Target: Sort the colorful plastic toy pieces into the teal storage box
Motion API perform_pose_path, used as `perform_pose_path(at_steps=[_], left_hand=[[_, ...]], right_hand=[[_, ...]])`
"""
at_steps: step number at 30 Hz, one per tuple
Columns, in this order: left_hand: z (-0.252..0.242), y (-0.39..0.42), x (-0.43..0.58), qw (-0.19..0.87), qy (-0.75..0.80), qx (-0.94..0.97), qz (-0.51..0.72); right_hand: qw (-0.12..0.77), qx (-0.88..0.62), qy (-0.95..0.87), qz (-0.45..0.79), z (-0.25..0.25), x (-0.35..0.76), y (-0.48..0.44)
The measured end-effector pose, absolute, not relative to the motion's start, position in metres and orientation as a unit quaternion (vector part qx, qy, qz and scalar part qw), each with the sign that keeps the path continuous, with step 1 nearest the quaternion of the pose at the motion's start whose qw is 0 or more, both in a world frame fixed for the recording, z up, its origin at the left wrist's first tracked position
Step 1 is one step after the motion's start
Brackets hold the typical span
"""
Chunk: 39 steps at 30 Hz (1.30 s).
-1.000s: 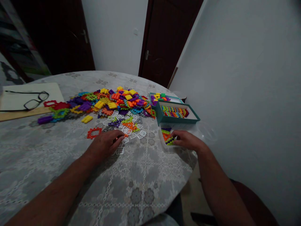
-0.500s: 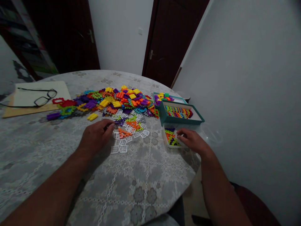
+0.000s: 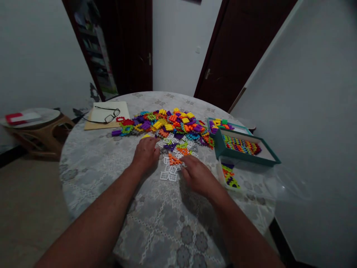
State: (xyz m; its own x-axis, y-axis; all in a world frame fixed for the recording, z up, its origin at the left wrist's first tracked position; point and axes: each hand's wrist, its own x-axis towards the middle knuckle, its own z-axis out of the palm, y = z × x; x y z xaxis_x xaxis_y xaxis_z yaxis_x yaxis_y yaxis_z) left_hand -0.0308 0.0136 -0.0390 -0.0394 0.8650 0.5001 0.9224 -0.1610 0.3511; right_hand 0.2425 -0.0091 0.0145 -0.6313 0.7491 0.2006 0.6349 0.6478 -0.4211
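My left hand [image 3: 146,154] rests at the left edge of the white window-grid pieces [image 3: 164,175], its fingers curled and its fingertips partly hidden. Just behind it, a yellow piece [image 3: 145,136] pokes out. My right hand [image 3: 198,173] comes in from the other side, thumb and fingers closing at the right corner of an orange triangular piece [image 3: 173,160]. That piece lies among the white grids, and I cannot tell whether it is lifted. Beyond the hands spreads a heap of colourful gear-shaped and ribbed plastic pieces [image 3: 167,123].
A clear tub [image 3: 221,176] with triangular pieces stands right of my right hand. Behind it are a green box [image 3: 245,159] of small colourful pieces and its lid [image 3: 242,128] with ribbed blocks. Glasses [image 3: 109,118] lie on papers [image 3: 122,108] at the left. A stool [image 3: 44,137] stands beyond.
My right hand has left the clear tub and moved left to the orange triangular piece. My left hand stays by the white grids. The view has swung left.
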Motion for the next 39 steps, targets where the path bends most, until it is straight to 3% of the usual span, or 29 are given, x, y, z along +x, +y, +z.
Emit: perform_pose_path(at_steps=[11, 25, 32, 39], left_hand=[[-0.043, 0.011, -0.018, -0.011, -0.635, -0.744, -0.209], [-0.032, 0.012, -0.016, -0.015, -0.611, -0.765, -0.202], [-0.028, 0.011, -0.013, -0.049, -0.59, -0.776, -0.217], [-0.027, 0.009, -0.014, -0.082, -0.565, -0.784, -0.243]], right_hand=[[0.211, -0.494, -0.842, 0.056, -0.051, 0.23, 0.048], [0.268, -0.434, -0.847, 0.147, -0.041, 0.248, 0.051], [0.378, -0.439, -0.798, 0.166, -0.035, 0.245, 0.047], [0.406, -0.441, -0.779, 0.181, -0.033, 0.24, 0.041]])
